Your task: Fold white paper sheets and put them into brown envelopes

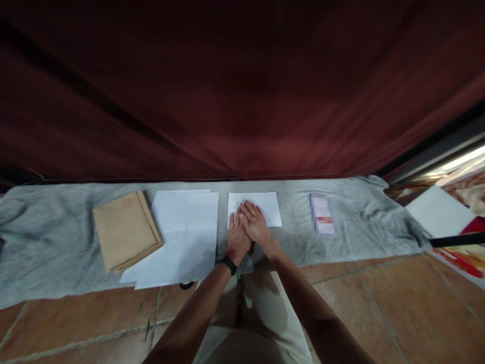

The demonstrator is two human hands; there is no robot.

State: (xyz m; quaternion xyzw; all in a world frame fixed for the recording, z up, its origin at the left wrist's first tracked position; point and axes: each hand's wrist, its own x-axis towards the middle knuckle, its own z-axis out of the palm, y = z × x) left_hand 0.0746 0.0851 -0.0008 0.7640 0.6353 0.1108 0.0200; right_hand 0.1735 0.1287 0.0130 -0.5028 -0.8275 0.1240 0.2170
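A folded sheet of white paper lies flat on the grey cloth in front of me. My left hand, with a black band at the wrist, rests on its lower left part, fingers stretched out. My right hand lies flat across it, its fingers partly over the left hand's fingers and on the paper. Neither hand grips anything. Left of them are larger white sheets in a loose stack, and a pile of brown envelopes overlaps that stack's left side.
Grey cloth covers the long, narrow surface. A pixelated slip with a red mark lies to the right. A dark red curtain hangs along the far edge. Tiled floor shows below, and a white panel stands far right.
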